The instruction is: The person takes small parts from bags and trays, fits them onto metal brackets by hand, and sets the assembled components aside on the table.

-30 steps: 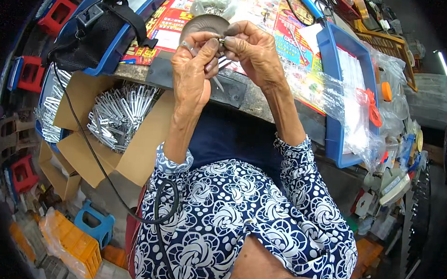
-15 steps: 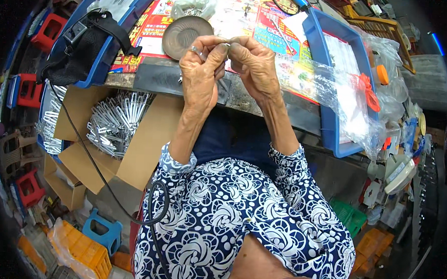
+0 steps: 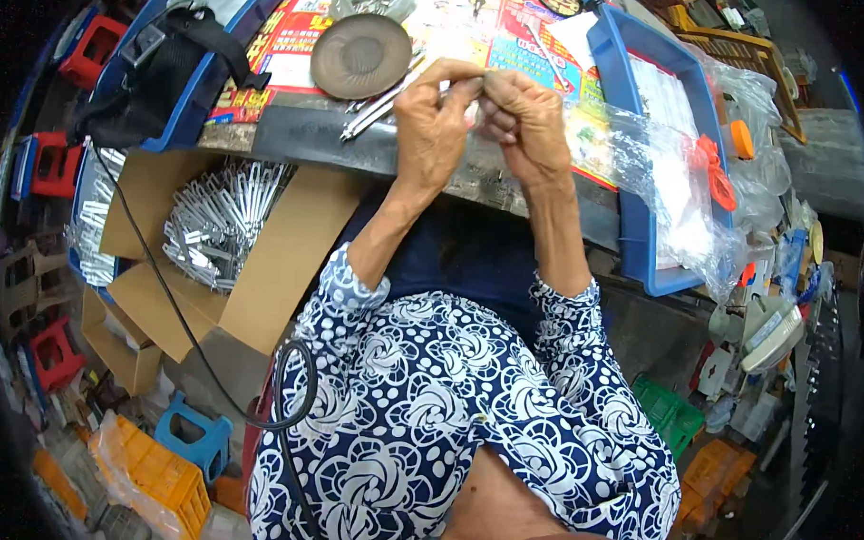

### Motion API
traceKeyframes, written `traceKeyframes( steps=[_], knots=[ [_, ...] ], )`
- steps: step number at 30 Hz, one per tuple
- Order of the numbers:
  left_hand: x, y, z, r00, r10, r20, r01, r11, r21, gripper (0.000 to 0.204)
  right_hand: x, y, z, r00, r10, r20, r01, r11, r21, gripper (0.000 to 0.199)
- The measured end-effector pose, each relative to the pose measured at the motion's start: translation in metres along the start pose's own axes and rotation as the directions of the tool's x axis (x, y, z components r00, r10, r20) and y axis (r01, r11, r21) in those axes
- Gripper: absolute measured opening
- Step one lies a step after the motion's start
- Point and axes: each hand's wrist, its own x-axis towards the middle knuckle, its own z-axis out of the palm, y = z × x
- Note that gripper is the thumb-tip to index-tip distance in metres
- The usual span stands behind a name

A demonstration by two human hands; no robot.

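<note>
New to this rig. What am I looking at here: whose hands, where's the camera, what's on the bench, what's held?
No machine here: a person works with two bare hands. The single view comes from a wide fisheye camera on their head, looking down, so edges bend and the patterned blue-and-white top fills the bottom. The left hand and right hand meet over the bench edge, fingertips pinching something small between them; I cannot tell what. On the bench lie a round brown dish, thin metal pieces beside it, colourful printed sheets and a blue tray with clear plastic bags. Lower left, a cardboard box holds a pile of shiny metal parts.
</note>
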Motion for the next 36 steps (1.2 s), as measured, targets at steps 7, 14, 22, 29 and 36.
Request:
traceKeyframes(
  steps=[7, 14, 22, 29, 36],
  knots=[
    [0.006, -0.012, 0.019, 0.993, 0.022, 0.116, -0.040, 0.986, 0.162, 0.008, 0.004, -0.001, -0.035, 1.000, 0.025, -0.004, -0.025, 0.999, 0.026, 0.010],
    [0.018, -0.037, 0.019, 0.956, -0.153, 0.250, 0.158, 0.987, -0.001, 0.015, 0.011, 0.007, -0.052, 0.997, 0.032, -0.071, -0.016, 0.978, 0.206, 0.007],
    [0.032, -0.085, 0.030, 0.980, -0.076, 0.186, 0.006, 0.937, 0.349, 0.030, 0.012, 0.007, -0.050, 0.999, -0.048, -0.002, 0.046, 0.929, 0.366, 0.006],
    [0.027, -0.082, 0.041, 0.969, -0.002, 0.248, -0.123, 0.863, 0.490, 0.031, 0.010, 0.007, -0.051, 0.998, -0.052, -0.041, 0.064, 0.916, 0.395, 0.005],
    [0.030, -0.067, 0.016, 0.952, 0.078, 0.296, -0.208, 0.875, 0.437, 0.030, 0.009, 0.008, -0.052, 0.997, -0.075, -0.031, 0.081, 0.907, 0.414, 0.005]
  ],
)
